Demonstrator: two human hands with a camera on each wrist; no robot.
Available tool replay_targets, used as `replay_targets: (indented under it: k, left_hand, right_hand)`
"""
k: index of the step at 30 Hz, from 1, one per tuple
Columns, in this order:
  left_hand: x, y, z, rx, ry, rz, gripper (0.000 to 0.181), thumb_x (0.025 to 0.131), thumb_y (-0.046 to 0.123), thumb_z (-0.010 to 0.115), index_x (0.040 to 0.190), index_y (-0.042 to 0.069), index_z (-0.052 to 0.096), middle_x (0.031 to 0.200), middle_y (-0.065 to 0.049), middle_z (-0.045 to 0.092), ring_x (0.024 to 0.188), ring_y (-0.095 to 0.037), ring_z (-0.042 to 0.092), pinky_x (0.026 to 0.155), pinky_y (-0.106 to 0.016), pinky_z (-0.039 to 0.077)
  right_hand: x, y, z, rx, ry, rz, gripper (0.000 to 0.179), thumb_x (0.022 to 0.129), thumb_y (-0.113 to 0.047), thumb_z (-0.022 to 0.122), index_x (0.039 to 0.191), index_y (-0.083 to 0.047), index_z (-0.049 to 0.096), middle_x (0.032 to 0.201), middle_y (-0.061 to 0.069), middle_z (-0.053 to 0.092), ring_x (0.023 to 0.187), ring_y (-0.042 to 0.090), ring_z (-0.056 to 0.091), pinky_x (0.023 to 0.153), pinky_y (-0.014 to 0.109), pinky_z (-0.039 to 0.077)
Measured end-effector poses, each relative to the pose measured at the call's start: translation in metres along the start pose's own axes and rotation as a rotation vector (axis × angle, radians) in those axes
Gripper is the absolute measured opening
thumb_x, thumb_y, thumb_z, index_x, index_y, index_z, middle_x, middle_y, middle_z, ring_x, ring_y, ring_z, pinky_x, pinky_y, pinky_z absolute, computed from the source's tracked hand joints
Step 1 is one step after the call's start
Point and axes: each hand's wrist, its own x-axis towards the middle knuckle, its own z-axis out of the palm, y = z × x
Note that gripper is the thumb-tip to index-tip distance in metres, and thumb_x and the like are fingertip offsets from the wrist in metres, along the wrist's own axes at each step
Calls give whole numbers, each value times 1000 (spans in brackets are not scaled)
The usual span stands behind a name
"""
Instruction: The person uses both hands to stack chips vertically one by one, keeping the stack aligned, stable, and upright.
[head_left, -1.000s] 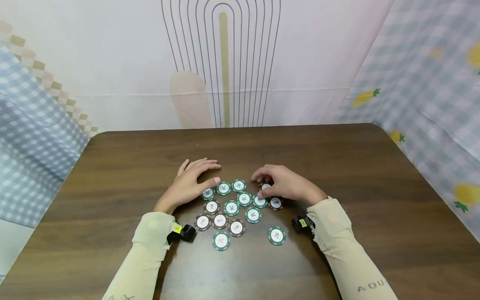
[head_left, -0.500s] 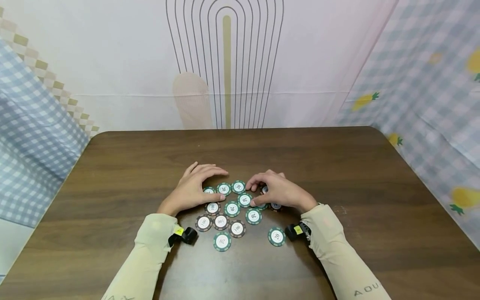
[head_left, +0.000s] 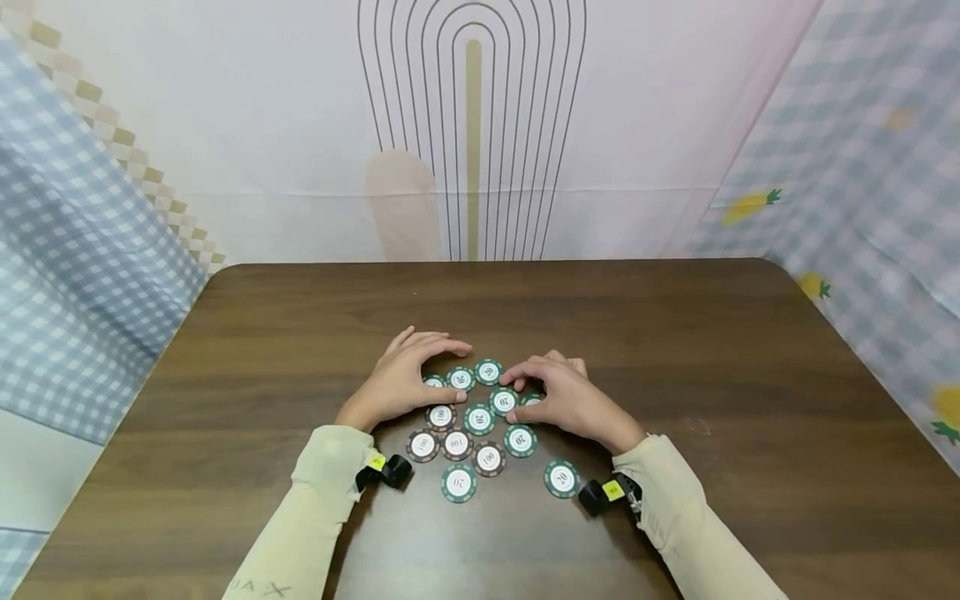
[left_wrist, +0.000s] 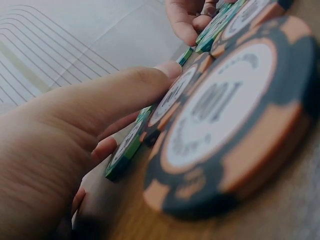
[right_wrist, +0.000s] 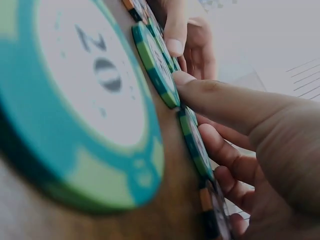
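Note:
Casino-style poker chips lie flat in a loose cluster on a brown wooden table. My left hand (head_left: 405, 377) arches over the cluster's left side, its thumb (left_wrist: 145, 87) stretched beside a black-and-tan 100 chip (head_left: 441, 417). A green chip (head_left: 433, 382) is half hidden in its grasp gap. Opposite it, my right hand (head_left: 573, 400) spreads thumb and index finger at the right side, near a green 20 chip (head_left: 504, 402). Its other fingers bend loosely beside chips in the right wrist view, and partly hide a green chip (head_left: 532, 400). Neither hand visibly lifts a chip.
Nearer me lie a green chip (head_left: 458, 483), a black-and-tan chip (head_left: 489, 459) and a separate green 20 chip (head_left: 562, 478) by the right wrist camera. The wooden table (head_left: 675, 333) reaches back to a patterned cloth (head_left: 300, 167). Checked cloths hang at both sides.
My left thumb has come down and right across the cluster's left chips. My right hand has shifted left relative to the chips, now covering the dark chips at the right. The head view has turned slightly.

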Motion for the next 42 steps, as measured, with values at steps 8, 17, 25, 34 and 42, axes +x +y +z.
replay_targets:
  k: [8, 17, 25, 34, 42]
  left_hand:
    - [-2, 0, -6, -7, 21, 14, 62, 86, 44, 88, 141, 26, 67, 140, 3, 66, 150, -27, 43, 129, -53, 3]
    - [-11, 6, -22, 0, -60, -52, 60, 89, 34, 87, 141, 14, 67, 131, -6, 66, 137, -32, 52, 128, -60, 8]
    - [3, 29, -22, 52, -127, -37, 36, 91, 24, 85, 123, 10, 76, 114, -3, 71, 116, -28, 60, 117, -56, 33]
    - [3, 34, -15, 61, -149, -71, 34, 91, 21, 83, 122, 10, 74, 123, -5, 69, 129, -32, 58, 125, -67, 13]
    - [1, 39, -16, 160, -137, -27, 36, 88, 25, 84, 120, 12, 76, 122, -3, 72, 126, -27, 61, 122, -65, 24]
  right_hand:
    - [0, -1, 2, -3, 24, -55, 40, 86, -36, 89, 124, -29, 78, 96, -18, 63, 95, 12, 45, 87, 45, 20]
    - [9, -11, 5, -19, -9, -66, 39, 87, -35, 89, 124, -27, 78, 100, -19, 65, 98, 12, 46, 90, 46, 21]
    - [1, -11, 0, -46, -3, -17, 33, 87, -32, 88, 118, -25, 79, 99, -15, 64, 98, 13, 49, 89, 47, 22]
    - [-2, -7, 3, -63, 1, -23, 32, 87, -32, 88, 116, -24, 79, 97, -15, 63, 97, 12, 49, 89, 46, 24]
    - [-4, -7, 3, -48, 1, -9, 32, 87, -32, 88, 116, -23, 79, 97, -14, 63, 97, 13, 49, 90, 47, 23]
